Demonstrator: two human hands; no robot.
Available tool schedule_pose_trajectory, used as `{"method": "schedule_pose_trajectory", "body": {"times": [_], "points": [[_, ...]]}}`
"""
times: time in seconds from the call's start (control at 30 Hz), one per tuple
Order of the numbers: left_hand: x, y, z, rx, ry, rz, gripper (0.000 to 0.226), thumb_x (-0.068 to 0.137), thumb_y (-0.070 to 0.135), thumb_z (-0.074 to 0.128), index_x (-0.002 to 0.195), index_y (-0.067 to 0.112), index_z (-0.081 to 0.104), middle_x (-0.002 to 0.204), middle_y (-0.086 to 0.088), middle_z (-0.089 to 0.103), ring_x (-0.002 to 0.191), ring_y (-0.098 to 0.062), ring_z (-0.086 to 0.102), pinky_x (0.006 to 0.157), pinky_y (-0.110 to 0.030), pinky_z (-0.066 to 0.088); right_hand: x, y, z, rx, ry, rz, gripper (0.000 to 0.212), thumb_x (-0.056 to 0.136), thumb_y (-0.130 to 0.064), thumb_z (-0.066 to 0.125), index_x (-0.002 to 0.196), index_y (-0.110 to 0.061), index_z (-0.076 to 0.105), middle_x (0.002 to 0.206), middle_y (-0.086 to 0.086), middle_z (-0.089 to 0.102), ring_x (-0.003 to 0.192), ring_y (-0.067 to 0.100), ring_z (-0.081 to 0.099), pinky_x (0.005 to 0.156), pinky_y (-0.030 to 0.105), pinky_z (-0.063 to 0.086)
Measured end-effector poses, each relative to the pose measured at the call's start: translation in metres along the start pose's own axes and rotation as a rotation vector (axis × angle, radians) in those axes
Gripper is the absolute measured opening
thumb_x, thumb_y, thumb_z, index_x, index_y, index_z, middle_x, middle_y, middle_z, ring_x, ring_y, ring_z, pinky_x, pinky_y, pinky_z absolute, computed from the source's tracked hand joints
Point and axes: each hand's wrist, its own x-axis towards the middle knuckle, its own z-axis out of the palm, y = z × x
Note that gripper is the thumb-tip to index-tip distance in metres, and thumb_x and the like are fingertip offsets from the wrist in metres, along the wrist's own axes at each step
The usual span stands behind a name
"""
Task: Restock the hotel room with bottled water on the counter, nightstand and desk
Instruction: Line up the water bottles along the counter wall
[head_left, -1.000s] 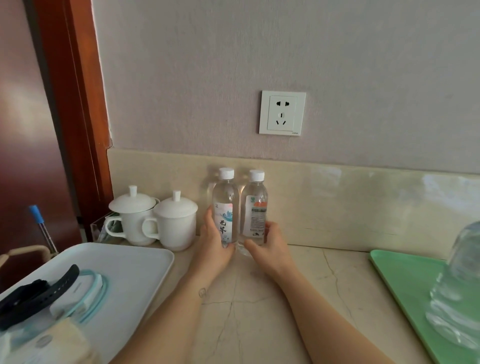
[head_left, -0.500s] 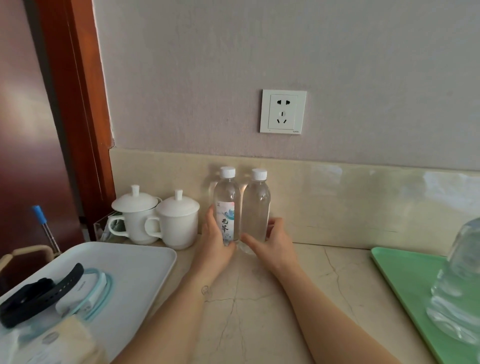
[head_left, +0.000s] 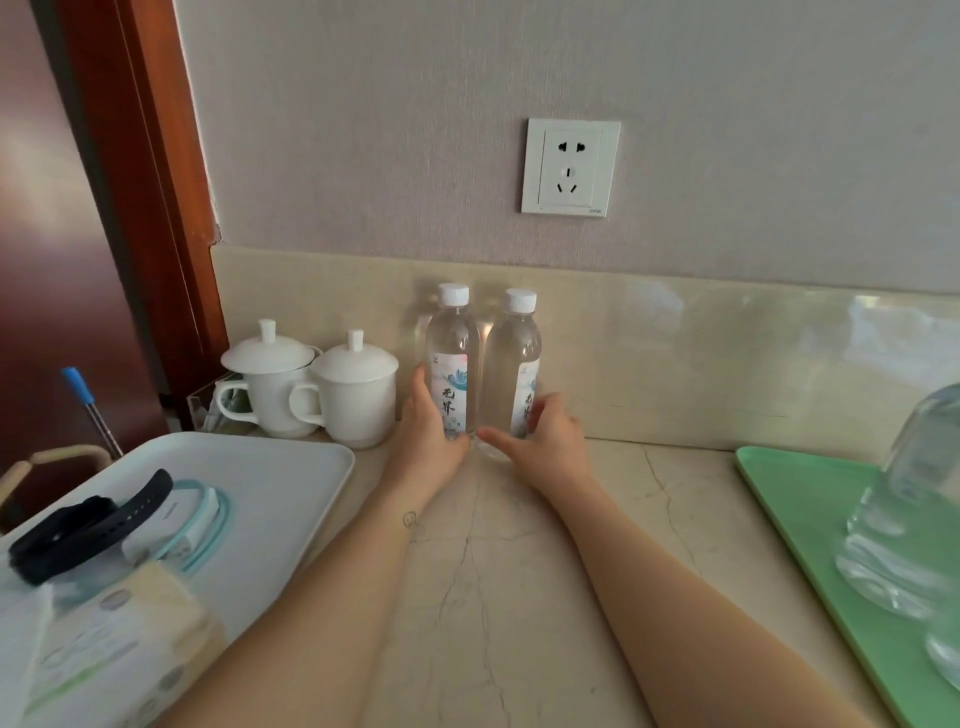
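Labels (head_left: 451, 397) almost matched at twelve o'clock on the worktop (head_left: 519, 571), where the left hand (head_left: 431, 439) gripped the left bottle (head_left: 452, 353) and the right hand (head_left: 548, 441), clasping the right bottle (head_left: 513, 358), had twisted it face-forward, so that spot seemed stocked.

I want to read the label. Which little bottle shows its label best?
The left bottle, next to the white cups, gripped by the left hand. Its label faces us; on the right bottle it is turned aside.
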Motion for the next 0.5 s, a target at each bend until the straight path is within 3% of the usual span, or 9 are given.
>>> {"method": "schedule_pose_trajectory", "body": {"times": [0.1,0.2,0.33,0.43,0.5], "points": [[0.0002,0.0022,-0.0006,0.005,0.014,0.007,0.093,0.074,0.01,0.081,0.147,0.012,0.024,0.134,-0.011,0.053,0.12,-0.024,0.055,0.09,-0.027,0.044,0.0003,0.0,-0.0019,0.053,-0.049,0.009,0.068,0.071,-0.05,0.076,0.121,-0.015,0.047,0.107,-0.004,0.061,0.114,0.022,0.049,0.095,0.04,0.047],[-0.0001,0.0047,-0.0012,0.014,0.004,0.006,0.093,0.075,0.009,0.08,0.148,0.01,0.023,0.137,-0.011,0.052,0.122,-0.025,0.054,0.096,-0.037,0.047,0.0029,0.0019,-0.0049,0.04,-0.091,0.0,0.059,0.074,-0.036,0.074,0.122,-0.01,0.051,0.114,0.007,0.062,0.114,0.029,0.054,0.096,0.044,0.047],[-0.0005,0.0053,-0.0017,0.012,-0.004,0.0,0.09,0.076,0.007,0.078,0.148,0.01,0.023,0.135,-0.01,0.054,0.121,-0.026,0.055,0.097,-0.045,0.049,0.003,0.0032,-0.0059,0.052,-0.043,0.006,0.061,0.068,-0.042,0.084,0.112,-0.014,0.054,0.108,0.001,0.059,0.109,0.022,0.053,0.089,0.036,0.048],[-0.0007,0.0049,-0.0024,0.02,-0.018,-0.012,0.092,0.077,0.007,0.077,0.149,0.009,0.019,0.137,-0.01,0.052,0.123,-0.028,0.054,0.098,-0.047,0.047,0.0008,0.0009,-0.0025,0.0,0.004,0.01,0.063,0.064,-0.051,0.084,0.101,-0.018,0.045,0.096,-0.008,0.054,0.102,0.021,0.052,0.067,0.031,0.041],[-0.0006,0.0054,-0.0031,0.014,-0.015,-0.016,0.091,0.078,0.006,0.076,0.149,0.008,0.019,0.136,-0.012,0.052,0.123,-0.029,0.054,0.098,-0.048,0.047,-0.0004,-0.0025,-0.001,-0.03,0.014,0.015,0.066,0.062,-0.056,0.083,0.098,-0.019,0.041,0.088,-0.012,0.053,0.098,0.022,0.053,0.062,0.032,0.039]]}}
